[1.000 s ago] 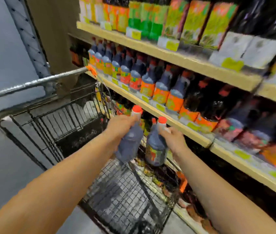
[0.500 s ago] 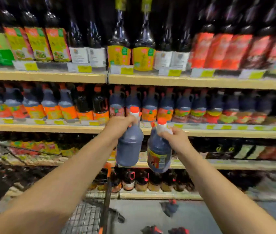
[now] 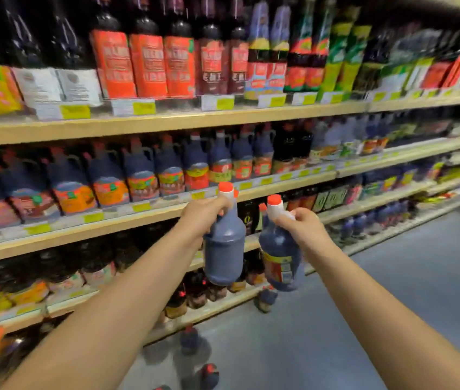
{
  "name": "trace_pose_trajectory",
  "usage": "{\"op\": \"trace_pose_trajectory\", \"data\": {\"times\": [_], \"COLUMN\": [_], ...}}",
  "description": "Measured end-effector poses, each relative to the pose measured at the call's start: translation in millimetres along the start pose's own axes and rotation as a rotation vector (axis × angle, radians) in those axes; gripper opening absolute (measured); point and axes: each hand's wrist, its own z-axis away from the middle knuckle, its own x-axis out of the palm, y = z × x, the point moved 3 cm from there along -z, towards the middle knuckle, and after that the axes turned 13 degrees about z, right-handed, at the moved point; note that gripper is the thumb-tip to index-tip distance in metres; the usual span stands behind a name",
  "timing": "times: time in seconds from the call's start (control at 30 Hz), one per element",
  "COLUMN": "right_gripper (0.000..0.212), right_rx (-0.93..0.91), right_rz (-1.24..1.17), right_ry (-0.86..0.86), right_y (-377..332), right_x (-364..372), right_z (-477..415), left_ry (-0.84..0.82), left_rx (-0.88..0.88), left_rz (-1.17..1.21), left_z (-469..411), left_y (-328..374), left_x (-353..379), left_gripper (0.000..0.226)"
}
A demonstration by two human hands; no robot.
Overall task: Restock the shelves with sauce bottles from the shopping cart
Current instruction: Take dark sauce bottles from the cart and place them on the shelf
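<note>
Two outstretched arms hold dark sauce bottles by their necks, left hand [image 3: 203, 211] gripping one bottle [image 3: 224, 250], right hand [image 3: 303, 225] seemingly pinching another [image 3: 280, 263], before blurred shelves [image 3: 150, 212].

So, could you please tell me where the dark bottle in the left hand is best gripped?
At the narrow neck just under its orange cap, coming from the side, as the left hand does now. The bottle hangs upright, and its body is wide and smooth, harder to wrap fingers around.
</note>
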Motion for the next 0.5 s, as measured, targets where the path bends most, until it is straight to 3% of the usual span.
{"op": "trace_pose_trajectory", "data": {"times": [0.13, 0.5], "right_gripper": [0.022, 0.025], "right_rx": [0.069, 0.195], "right_rz": [-0.015, -0.057], "right_ry": [0.081, 0.181], "right_y": [40.8, 119.3], "right_x": [-53.8, -133.8], "right_z": [-18.3, -109.9], "left_ry": [-0.079, -0.224], "left_rx": [-0.039, -0.055], "left_rz": [-0.004, -0.109], "left_z": [-17.3, -103.7], "left_y": [-6.6, -9.0], "left_x": [71.4, 208.1], "left_gripper": [0.028, 0.028]}}
